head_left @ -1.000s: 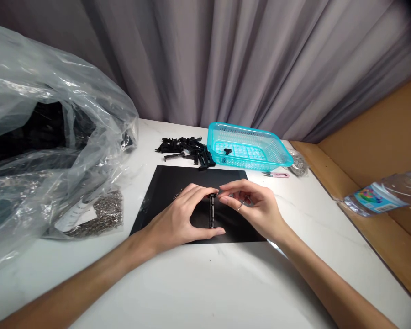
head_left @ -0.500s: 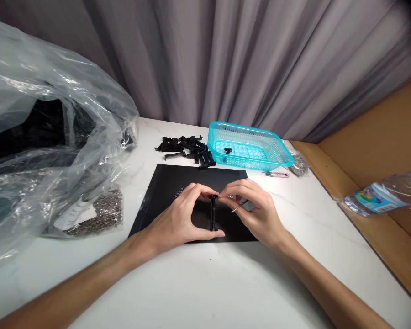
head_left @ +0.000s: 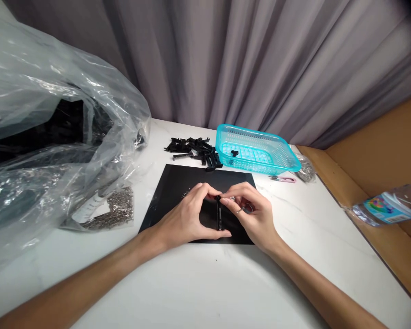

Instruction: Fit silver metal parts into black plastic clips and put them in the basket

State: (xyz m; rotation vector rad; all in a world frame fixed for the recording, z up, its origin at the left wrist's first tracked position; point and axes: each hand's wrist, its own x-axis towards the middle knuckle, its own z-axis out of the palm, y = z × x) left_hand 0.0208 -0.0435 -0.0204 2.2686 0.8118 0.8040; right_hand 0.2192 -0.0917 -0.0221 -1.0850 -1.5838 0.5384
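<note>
My left hand [head_left: 188, 212] holds a slim black plastic part [head_left: 219, 214] endwise, its fingertips at the far end and its thumb at the near end. At that far end, the thumb and forefinger of my right hand [head_left: 255, 208] are pinched together; anything tiny between them is too small to make out. A thin silver metal tool [head_left: 240, 210] is tucked in the curled fingers of the same hand. Both hands are over a black mat [head_left: 174, 183]. Small shiny metal pieces [head_left: 186, 193] lie on it, partly hidden behind the hands.
Similar black parts [head_left: 195, 150] are heaped beside a blue plastic basket [head_left: 260, 169], which contains a small black piece [head_left: 234, 153]. Pink-handled snips [head_left: 283, 179] lie in front. A large clear bag [head_left: 123, 105] and a bag of metal pieces [head_left: 118, 210] stand left; a bottle [head_left: 383, 208] is right.
The view has shifted slightly, so everything sits a little further right. The silver tool has turned within my right hand and less of it shows. Both hands keep their grip at the black part.
</note>
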